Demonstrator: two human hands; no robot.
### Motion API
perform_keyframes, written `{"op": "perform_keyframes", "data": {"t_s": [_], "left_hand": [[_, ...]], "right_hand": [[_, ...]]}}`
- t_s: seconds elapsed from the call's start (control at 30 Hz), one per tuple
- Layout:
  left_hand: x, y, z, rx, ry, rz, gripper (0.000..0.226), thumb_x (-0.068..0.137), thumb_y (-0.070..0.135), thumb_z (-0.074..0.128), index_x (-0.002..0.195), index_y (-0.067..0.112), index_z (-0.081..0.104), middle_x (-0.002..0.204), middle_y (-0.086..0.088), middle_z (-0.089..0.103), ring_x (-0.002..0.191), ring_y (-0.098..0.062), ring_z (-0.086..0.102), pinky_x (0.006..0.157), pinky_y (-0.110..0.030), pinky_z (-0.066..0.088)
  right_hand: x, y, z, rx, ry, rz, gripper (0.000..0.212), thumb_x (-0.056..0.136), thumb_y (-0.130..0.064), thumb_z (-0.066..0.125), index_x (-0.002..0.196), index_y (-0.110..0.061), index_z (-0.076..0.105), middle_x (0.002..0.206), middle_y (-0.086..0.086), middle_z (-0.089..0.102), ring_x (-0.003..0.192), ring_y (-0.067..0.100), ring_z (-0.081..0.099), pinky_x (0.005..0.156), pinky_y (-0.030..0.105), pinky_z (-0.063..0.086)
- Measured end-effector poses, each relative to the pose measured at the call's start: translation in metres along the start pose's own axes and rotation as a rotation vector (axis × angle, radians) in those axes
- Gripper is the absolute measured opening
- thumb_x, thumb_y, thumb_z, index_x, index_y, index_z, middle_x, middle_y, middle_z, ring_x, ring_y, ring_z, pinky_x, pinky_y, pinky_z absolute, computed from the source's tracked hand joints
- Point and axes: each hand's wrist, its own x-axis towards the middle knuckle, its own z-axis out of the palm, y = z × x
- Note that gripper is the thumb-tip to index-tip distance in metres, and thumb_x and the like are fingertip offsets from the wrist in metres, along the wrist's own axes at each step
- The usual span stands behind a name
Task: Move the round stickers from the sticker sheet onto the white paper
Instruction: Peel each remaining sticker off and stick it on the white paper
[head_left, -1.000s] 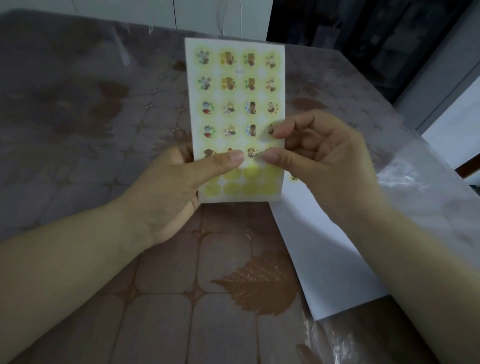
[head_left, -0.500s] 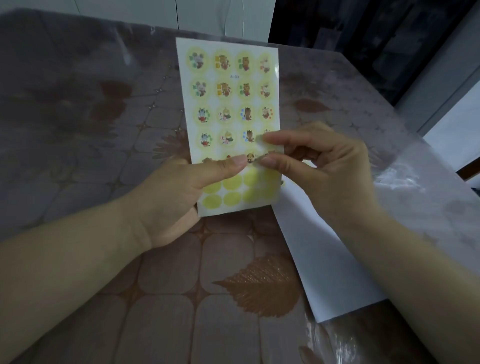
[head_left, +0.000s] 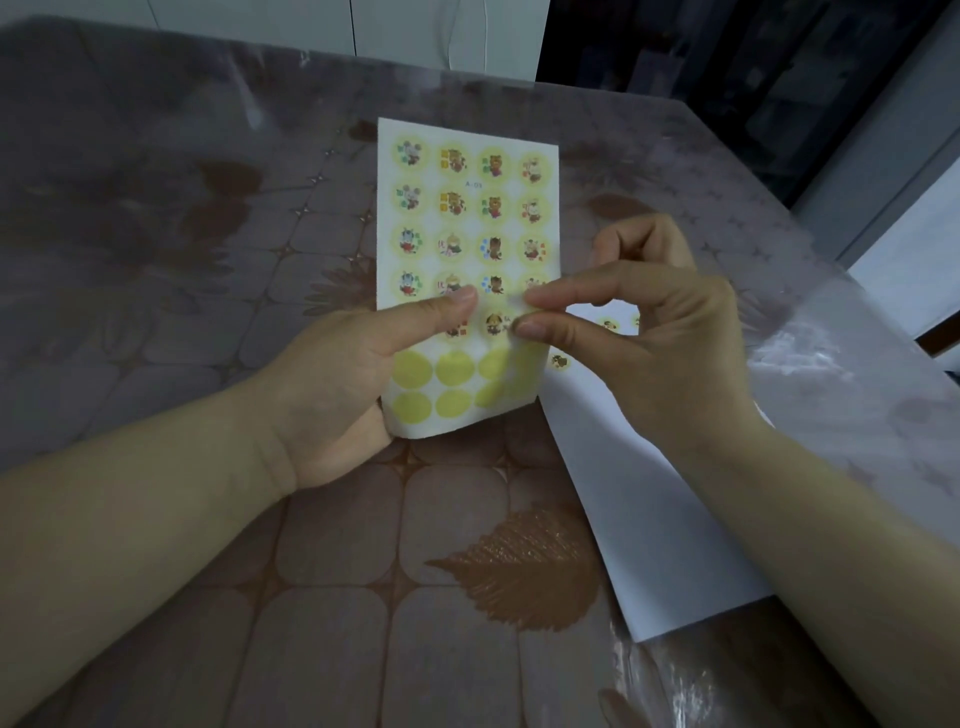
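1. Round sticker (head_left: 521, 313): it sits at the right end of the fifth row of the sticker sheet (head_left: 467, 218). The index finger and thumb of the right hand (head_left: 660, 364) pinch it. Whether it has lifted from the backing cannot be told.
2. Sticker sheet: it is held above the surface, long side running away from the viewer. Four full rows of printed stickers fill the top, and the two lowest rows show only bare yellow circles (head_left: 454, 387).
3. Left hand (head_left: 332, 395): it clasps the sheet's lower left edge, thumb pressed across the front and fingers behind.
4. White paper (head_left: 654, 493): it lies flat on the surface just right of the sheet, partly under the right hand and forearm. A few placed stickers (head_left: 559, 361) show near its far end.
5. Surface (head_left: 337, 571): it has a brown tiled pattern with a leaf motif (head_left: 524, 566), under a clear plastic cover (head_left: 810, 358).
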Motion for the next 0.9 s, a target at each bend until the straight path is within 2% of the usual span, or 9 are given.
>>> {"op": "perform_keyframes", "data": {"t_s": [0.17,0.33,0.47,0.53,0.6,0.7,0.8,0.83,0.9], "left_hand": [[0.002,0.001,-0.001,-0.011,-0.002,-0.008,0.048,0.076,0.042,0.066,0.115,0.014,0.066,0.120,-0.007,0.067,0.113,-0.026,0.062,0.101,-0.049,0.044],[0.002,0.002,-0.002,0.005,0.012,-0.018,0.049,0.075,0.043,0.066,0.115,0.013,0.066,0.119,-0.007,0.068,0.113,-0.026,0.063,0.101,-0.050,0.044],[0.000,0.003,-0.002,-0.018,0.014,-0.025,0.049,0.076,0.041,0.066,0.117,0.013,0.065,0.120,-0.007,0.067,0.113,-0.026,0.062,0.101,-0.049,0.044],[-0.001,0.003,-0.001,-0.022,0.014,-0.016,0.049,0.076,0.041,0.066,0.116,0.013,0.065,0.119,-0.008,0.067,0.113,-0.026,0.062,0.101,-0.050,0.044],[-0.002,0.005,0.000,-0.034,0.022,-0.006,0.049,0.076,0.041,0.066,0.117,0.014,0.065,0.120,-0.007,0.067,0.113,-0.026,0.062,0.101,-0.050,0.044],[-0.005,0.005,0.005,-0.015,0.008,0.042,0.049,0.076,0.041,0.069,0.119,0.018,0.063,0.121,-0.003,0.067,0.113,-0.023,0.062,0.100,-0.047,0.045],[-0.010,0.007,0.013,-0.152,-0.009,0.012,0.038,0.082,0.016,0.066,0.120,0.018,0.061,0.117,-0.001,0.069,0.108,-0.021,0.065,0.091,-0.041,0.053],[-0.010,0.006,0.013,-0.167,-0.007,0.008,0.039,0.082,0.015,0.065,0.120,0.018,0.061,0.117,-0.001,0.069,0.108,-0.021,0.065,0.091,-0.041,0.053],[-0.008,0.006,0.010,-0.088,-0.011,0.026,0.042,0.079,0.030,0.066,0.120,0.018,0.062,0.121,-0.002,0.067,0.112,-0.022,0.063,0.098,-0.045,0.048]], "right_hand": [[-0.001,0.001,-0.001,-0.015,-0.004,-0.087,0.041,0.066,-0.025,0.079,0.102,-0.034,0.062,0.088,-0.009,0.041,0.087,-0.005,0.043,0.079,0.011,0.036],[-0.002,0.000,-0.003,-0.056,-0.028,-0.173,0.022,0.069,-0.018,0.078,0.086,-0.029,0.070,0.088,-0.006,0.039,0.086,-0.006,0.042,0.077,0.010,0.037],[-0.001,0.001,-0.002,-0.075,-0.045,-0.185,0.022,0.070,-0.018,0.078,0.082,-0.032,0.067,0.088,-0.007,0.039,0.085,-0.006,0.042,0.077,0.009,0.037],[0.000,0.003,-0.003,-0.039,-0.055,-0.129,0.018,0.070,-0.026,0.078,0.081,-0.035,0.067,0.090,-0.009,0.043,0.084,-0.003,0.046,0.078,0.013,0.040],[0.001,0.004,-0.004,0.009,-0.084,-0.069,0.021,0.069,-0.036,0.076,0.085,-0.037,0.062,0.092,-0.009,0.051,0.079,0.005,0.053,0.078,0.023,0.047],[0.000,0.002,-0.005,0.178,-0.167,0.021,0.025,0.070,-0.033,0.075,0.090,-0.032,0.060,0.086,-0.008,0.063,0.075,0.023,0.059,0.074,0.033,0.053],[-0.001,0.003,-0.007,0.190,-0.190,0.047,0.024,0.068,-0.031,0.076,0.089,-0.030,0.066,0.087,0.004,0.068,0.077,0.029,0.062,0.077,0.038,0.055],[-0.001,0.001,-0.007,0.173,-0.184,0.058,0.024,0.066,-0.033,0.077,0.088,-0.030,0.067,0.089,0.005,0.068,0.076,0.028,0.063,0.077,0.040,0.055],[-0.001,0.001,-0.008,0.135,-0.186,0.066,0.025,0.064,-0.036,0.078,0.087,-0.031,0.070,0.089,0.003,0.069,0.072,0.023,0.063,0.078,0.041,0.055]]}}
